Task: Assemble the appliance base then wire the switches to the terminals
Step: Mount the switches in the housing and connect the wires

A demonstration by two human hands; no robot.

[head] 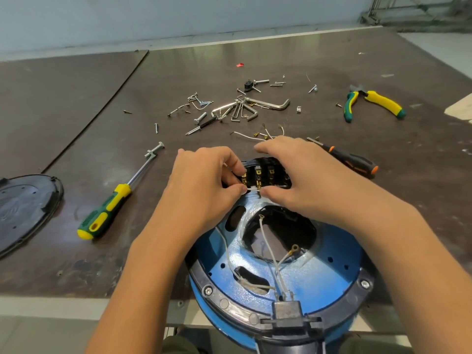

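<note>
Here, with the blue appliance base (332, 251) lying underside-up at the near edge of the table (102, 111), the job looks to have passed from assembly to wiring. The left hand (204, 185) pinches a short white wire (252, 190) between thumb and forefinger, just in front of the switch block (277, 172) at the base's far rim, where brass terminals (258, 172) stand in a row. The right hand (301, 175) arches over that block, fingers curled across its far side and thumb tip at the wire's end — steadying it, by the look. Whether the connector is seated cannot be told. The next move likely calls for a straight, firm push onto one tab while the block is held — then the same for the loose wires (270, 251) (ring lugs bare) trailing from the base's opening. A green-and-yellow screwdriver (109, 208), pliers (375, 103) and scattered screws (201, 104) lie well apart.
</note>
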